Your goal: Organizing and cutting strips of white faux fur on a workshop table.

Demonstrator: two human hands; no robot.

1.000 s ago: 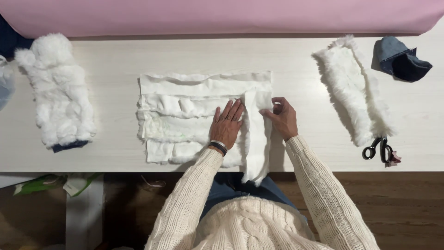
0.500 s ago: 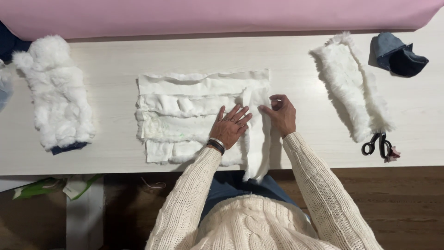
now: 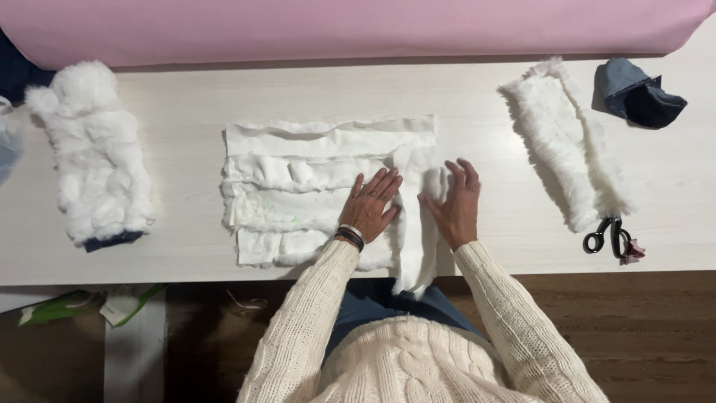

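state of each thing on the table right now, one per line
left hand: flat, fingers spread on the white fabric panel
right hand: flat on the vertical white strip
white fabric panel: spread flat
vertical white strip: hangs over table edge
black scissors: closed
fluffy white fur bundle: lying apart, left

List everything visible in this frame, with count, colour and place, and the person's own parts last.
fur strips panel: one, white, table centre
loose fur strip: one, white, hanging over the table's front edge
fluffy fur piece: one, white, left
long fur piece: one, white, right
denim scrap: one, blue, far right
scissors: one, black, right front
fabric roll: one, pink, rear
table: one, pale
left hand: flat on the panel
right hand: flat on the strip
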